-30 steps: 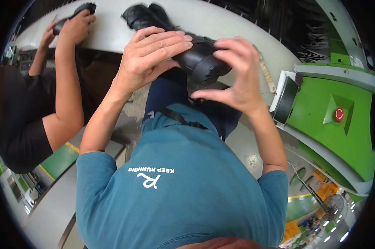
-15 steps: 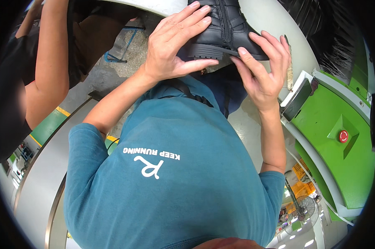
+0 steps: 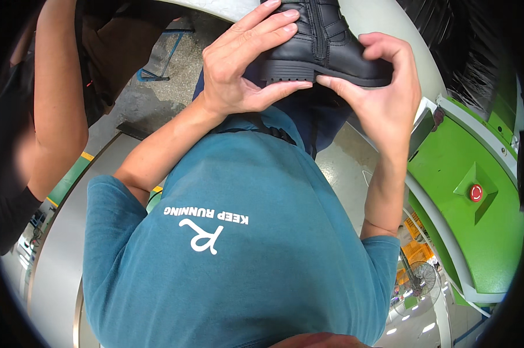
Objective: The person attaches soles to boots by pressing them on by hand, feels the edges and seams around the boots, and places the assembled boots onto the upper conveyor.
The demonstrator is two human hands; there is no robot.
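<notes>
A black ankle boot (image 3: 340, 53) with a side zipper and strap details lies at the top of the view, by the white table's edge. Its sole faces me, the heel block at left and the toe at right. My left hand (image 3: 233, 69) is closed round the heel end, fingers spread along the back of the boot, thumb under the heel. My right hand (image 3: 394, 98) curves round the toe end, its thumb against the sole's edge just in front of the heel. The far side of the boot is hidden.
A white curved table (image 3: 375, 20) stretches behind the boot. At right stands a green machine (image 3: 447, 168) with a red push button (image 3: 476, 192). Black fringed material (image 3: 468, 64) hangs at the upper right. A co-worker's arm (image 3: 62, 81) is close at left, near a blue metal frame (image 3: 168, 55).
The boot has shifted slightly right and down. My right hand has moved right round the toe, its thumb now extended left along the sole; the left hand stays at the heel.
</notes>
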